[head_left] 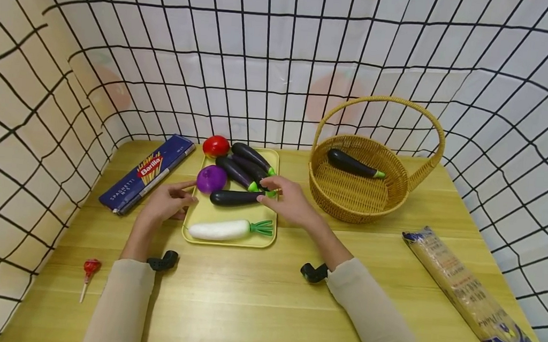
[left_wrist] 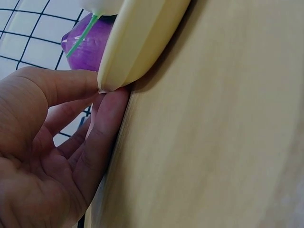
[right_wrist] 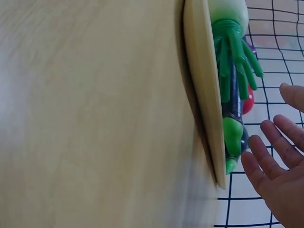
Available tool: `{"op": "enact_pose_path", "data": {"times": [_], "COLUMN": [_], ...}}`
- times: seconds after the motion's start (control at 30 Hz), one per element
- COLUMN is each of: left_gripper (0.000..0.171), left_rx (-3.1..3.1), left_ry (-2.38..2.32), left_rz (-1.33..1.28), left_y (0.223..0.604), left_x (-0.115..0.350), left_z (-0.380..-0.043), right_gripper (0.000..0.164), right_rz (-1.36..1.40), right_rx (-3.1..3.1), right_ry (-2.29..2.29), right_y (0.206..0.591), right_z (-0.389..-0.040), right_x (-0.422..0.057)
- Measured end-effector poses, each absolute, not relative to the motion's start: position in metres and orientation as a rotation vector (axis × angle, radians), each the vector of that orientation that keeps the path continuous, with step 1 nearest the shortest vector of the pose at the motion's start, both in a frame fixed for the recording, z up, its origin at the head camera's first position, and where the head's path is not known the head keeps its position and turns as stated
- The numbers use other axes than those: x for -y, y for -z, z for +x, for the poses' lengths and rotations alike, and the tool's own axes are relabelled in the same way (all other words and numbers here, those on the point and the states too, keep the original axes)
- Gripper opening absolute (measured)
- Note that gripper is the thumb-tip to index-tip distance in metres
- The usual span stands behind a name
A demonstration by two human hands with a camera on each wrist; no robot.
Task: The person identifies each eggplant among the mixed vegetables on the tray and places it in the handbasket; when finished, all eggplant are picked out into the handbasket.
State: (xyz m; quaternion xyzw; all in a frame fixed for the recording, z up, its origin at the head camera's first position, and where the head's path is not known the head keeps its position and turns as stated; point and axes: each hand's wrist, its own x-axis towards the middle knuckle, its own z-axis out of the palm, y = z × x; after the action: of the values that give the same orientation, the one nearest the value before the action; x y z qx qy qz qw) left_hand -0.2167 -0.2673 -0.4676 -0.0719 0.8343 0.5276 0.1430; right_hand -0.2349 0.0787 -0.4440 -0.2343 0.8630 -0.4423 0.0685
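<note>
A yellow tray (head_left: pixel 230 240) bears a white radish (head_left: pixel 221 229), a purple onion (head_left: pixel 212 179), a red tomato (head_left: pixel 216 146) and several eggplants (head_left: pixel 233 198). My left hand (head_left: pixel 169 200) is at the tray's left side; in the left wrist view its thumb and a finger (left_wrist: pixel 110 111) pinch the rim. Over the tray's right edge hovers my right hand (head_left: pixel 291 200), fingers spread and holding nothing, close to the eggplants' green stems. The right wrist view shows this hand (right_wrist: pixel 280 166) with its fingertips beside the stem ends (right_wrist: pixel 232 135).
Right of the tray stands a wicker basket (head_left: pixel 322 193) with a tall handle, one eggplant (head_left: pixel 354 164) inside. A blue spaghetti box (head_left: pixel 145 176) lies at left, a lollipop (head_left: pixel 90 268) nearer me. A long pasta bag (head_left: pixel 471 299) lies at right. Gridded cloth walls (head_left: pixel 281 75) enclose the table.
</note>
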Motion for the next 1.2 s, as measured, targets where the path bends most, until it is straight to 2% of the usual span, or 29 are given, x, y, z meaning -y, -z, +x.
{"op": "enact_pose_path", "data": {"times": [0.4,1.2], "left_gripper": [0.064,0.063], "left_rx": [-2.408,-2.409], "left_ry": [-1.506,-1.493], "left_rz": [-0.198,-0.190], "left_y": [0.463,0.465], "left_x": [0.265,0.266], "left_z": [-0.216,-0.215], "right_gripper": [0.049,0.044], "right_rz": [-0.708,-0.882], "right_rx": [-2.642,-2.773], "right_ry": [1.241,0.913], "right_y": [0.449,0.461], "right_z": [-0.238,-0.244], "right_x": [-0.070,-0.057]}}
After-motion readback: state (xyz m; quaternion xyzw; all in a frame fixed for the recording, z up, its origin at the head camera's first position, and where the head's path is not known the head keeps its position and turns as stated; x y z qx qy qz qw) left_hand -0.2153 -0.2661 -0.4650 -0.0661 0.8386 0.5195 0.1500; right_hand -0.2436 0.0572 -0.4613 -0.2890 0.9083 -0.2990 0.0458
